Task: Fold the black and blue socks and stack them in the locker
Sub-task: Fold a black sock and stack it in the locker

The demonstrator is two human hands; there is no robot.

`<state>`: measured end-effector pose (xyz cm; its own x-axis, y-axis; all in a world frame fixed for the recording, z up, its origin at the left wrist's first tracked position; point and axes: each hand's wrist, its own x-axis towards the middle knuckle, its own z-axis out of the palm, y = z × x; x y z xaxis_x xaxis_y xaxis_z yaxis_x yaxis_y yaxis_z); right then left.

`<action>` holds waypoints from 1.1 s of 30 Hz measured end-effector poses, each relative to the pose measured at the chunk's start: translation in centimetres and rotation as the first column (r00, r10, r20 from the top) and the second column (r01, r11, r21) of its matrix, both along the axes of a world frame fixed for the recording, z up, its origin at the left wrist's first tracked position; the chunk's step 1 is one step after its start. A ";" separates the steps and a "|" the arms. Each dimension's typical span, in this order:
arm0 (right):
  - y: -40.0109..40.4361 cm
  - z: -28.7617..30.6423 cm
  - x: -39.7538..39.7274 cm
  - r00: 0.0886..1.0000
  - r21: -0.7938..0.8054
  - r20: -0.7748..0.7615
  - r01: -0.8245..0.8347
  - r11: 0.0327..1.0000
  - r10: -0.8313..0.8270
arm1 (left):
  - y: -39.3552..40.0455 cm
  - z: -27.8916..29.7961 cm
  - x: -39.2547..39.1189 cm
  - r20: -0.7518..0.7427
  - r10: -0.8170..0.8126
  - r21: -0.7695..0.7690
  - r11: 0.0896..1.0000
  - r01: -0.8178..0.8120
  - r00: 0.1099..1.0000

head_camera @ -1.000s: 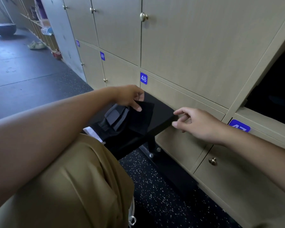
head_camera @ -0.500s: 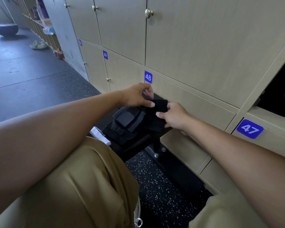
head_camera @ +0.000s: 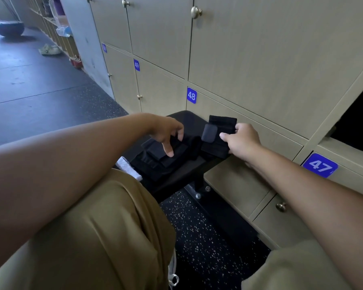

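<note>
A folded black sock with a grey patch is lifted just above the right end of the black bench; my right hand pinches its right edge. A pile of dark folded socks lies on the bench by my knee. Over that pile my left hand hovers with fingers spread, one fingertip touching the top piece. The open locker shows as a dark opening at the far right, above tag 47.
Closed beige lockers tagged 48 and 49 stand right behind the bench. A white folded item lies at the bench's near edge. My legs in khaki trousers fill the foreground. Speckled dark floor lies below.
My right hand has lifted the folded black sock up and to the right, away from the pile. My left hand has let go of it and dropped onto the pile.
</note>
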<state>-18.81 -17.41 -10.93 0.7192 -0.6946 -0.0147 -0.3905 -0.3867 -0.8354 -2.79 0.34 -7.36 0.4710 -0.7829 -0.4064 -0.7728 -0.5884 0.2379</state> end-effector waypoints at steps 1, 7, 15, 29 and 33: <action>-0.1 0.2 -0.2 1.000 -0.013 0.013 0.013 1.000 -0.013 | 0.0 0.0 0.0 0.036 -0.004 0.012 1.000 0.004 0.999; -1.2 1.1 -2.1 0.998 -0.006 0.067 -0.010 1.000 0.011 | 0.8 1.3 0.3 0.138 -0.015 -0.005 1.000 0.016 0.990; -2.3 3.8 -6.5 0.981 0.039 0.163 -0.117 0.992 0.109 | 0.7 5.2 -1.9 -0.023 -0.045 -0.143 0.989 0.042 0.999; -2.9 8.7 -15.3 0.944 0.157 0.330 -0.086 0.984 0.030 | -3.0 4.8 -7.2 -0.235 -0.019 -0.416 0.905 -0.083 0.972; -3.3 9.9 -17.2 0.929 0.179 0.371 -0.072 0.981 0.001 | -4.6 4.9 -9.4 -0.422 -0.003 -0.499 0.836 -0.229 0.907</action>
